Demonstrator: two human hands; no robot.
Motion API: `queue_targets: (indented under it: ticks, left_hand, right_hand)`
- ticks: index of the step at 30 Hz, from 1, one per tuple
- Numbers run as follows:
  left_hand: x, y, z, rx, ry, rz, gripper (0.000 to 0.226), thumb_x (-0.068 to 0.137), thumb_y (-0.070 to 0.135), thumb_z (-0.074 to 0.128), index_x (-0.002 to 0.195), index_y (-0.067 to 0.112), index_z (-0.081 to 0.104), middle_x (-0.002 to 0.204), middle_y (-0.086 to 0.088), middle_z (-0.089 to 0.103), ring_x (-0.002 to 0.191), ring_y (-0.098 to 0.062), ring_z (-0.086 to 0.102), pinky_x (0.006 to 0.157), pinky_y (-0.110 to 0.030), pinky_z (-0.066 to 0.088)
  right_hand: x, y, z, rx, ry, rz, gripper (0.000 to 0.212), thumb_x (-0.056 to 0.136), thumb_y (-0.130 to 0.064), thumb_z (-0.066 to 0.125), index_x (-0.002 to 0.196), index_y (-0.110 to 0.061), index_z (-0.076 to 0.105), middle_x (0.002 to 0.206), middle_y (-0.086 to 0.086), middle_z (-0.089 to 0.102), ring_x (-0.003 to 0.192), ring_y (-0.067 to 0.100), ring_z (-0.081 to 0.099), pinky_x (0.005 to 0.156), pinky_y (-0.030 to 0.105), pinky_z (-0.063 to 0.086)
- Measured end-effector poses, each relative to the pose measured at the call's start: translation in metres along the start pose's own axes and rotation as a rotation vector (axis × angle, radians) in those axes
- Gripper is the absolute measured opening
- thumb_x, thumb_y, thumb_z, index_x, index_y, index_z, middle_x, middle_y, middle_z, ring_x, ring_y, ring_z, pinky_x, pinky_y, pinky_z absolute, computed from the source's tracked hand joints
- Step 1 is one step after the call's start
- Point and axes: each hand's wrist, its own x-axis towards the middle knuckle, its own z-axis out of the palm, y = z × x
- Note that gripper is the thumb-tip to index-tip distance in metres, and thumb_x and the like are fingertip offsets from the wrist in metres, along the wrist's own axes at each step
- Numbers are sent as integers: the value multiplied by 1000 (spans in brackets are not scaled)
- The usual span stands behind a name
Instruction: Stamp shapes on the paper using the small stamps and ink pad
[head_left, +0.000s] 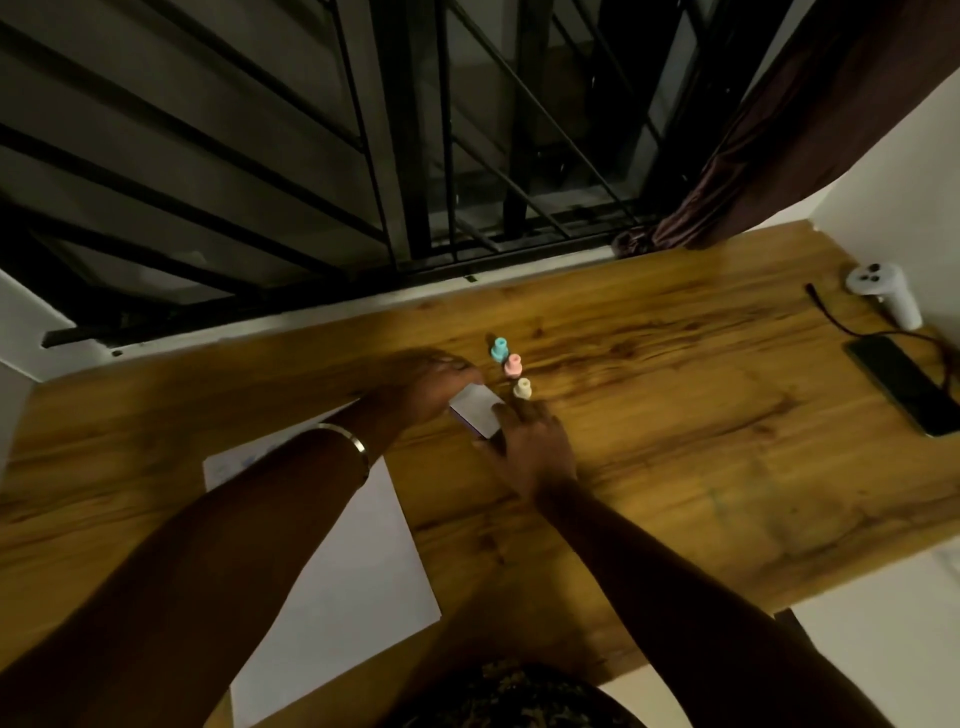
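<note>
Three stamps (511, 366) stand on a dim wooden desk (675, 415) below barred window (467, 130); both hands' fingers apparently grip the ink pad (475, 410).

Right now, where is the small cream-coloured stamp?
In the head view, the small cream-coloured stamp stands mid-desk, nearest of three in a row, just beyond the right hand, beside the white ink pad.

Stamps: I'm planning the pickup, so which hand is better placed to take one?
Right. The right hand has fingertips beside the cream stamp, nearest of the three. The left hand grips the ink pad, probably steadying it.
</note>
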Motion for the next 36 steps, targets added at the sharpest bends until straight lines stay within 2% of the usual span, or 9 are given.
queue_targets:
  ticks: [5,10,17,23,25,29,36]
  left_hand:
    - [6,-3,-1,44,81,1,53,88,9,61,138,20,46,150,-5,35,136,-24,38,112,-39,36]
    - [8,-2,-4,94,91,-82,50,94,9,53,141,20,41,155,-5,29,141,-26,32,114,-42,33]
    - [9,4,2,-48,131,-155,48,92,7,55,138,17,45,150,-8,38,139,-25,35,114,-39,32]
    - [10,3,5,-104,95,-199,51,90,5,56,139,14,43,150,-10,38,138,-28,35,113,-39,33]
    - [7,6,6,-135,127,-203,51,88,4,58,137,15,45,147,-10,42,135,-28,40,109,-39,38]
    - [-7,11,8,-171,226,-272,47,90,15,60,134,18,44,142,-8,47,124,-28,51,101,-40,47]
    - [-52,2,7,-171,319,-365,47,90,21,59,134,19,43,134,-6,53,112,-27,59,83,-38,53]
  right_hand:
    - [1,2,3,-4,-12,-11,54,94,-48,46,139,-16,44,146,13,40,123,31,48,99,42,47]
    - [9,0,1,2,-38,-14,49,97,-39,47,140,-14,43,148,14,39,124,32,50,99,43,49]
    - [16,0,-3,-15,-56,-44,46,100,-33,43,142,-15,40,154,13,32,132,33,43,105,43,44]
    - [16,-1,-3,-10,-70,-26,43,100,-31,43,140,-15,43,153,13,33,130,32,45,103,43,45]
    - [16,-2,-3,-11,-74,-33,44,99,-31,44,140,-14,42,151,13,35,127,32,47,103,43,45]
    - [11,-3,-7,-1,-64,-38,48,99,-32,44,142,-13,39,148,15,39,122,33,51,99,42,45]
    - [-3,-16,-17,-13,48,-95,43,95,-32,51,133,-12,49,131,14,55,108,30,59,84,41,50]
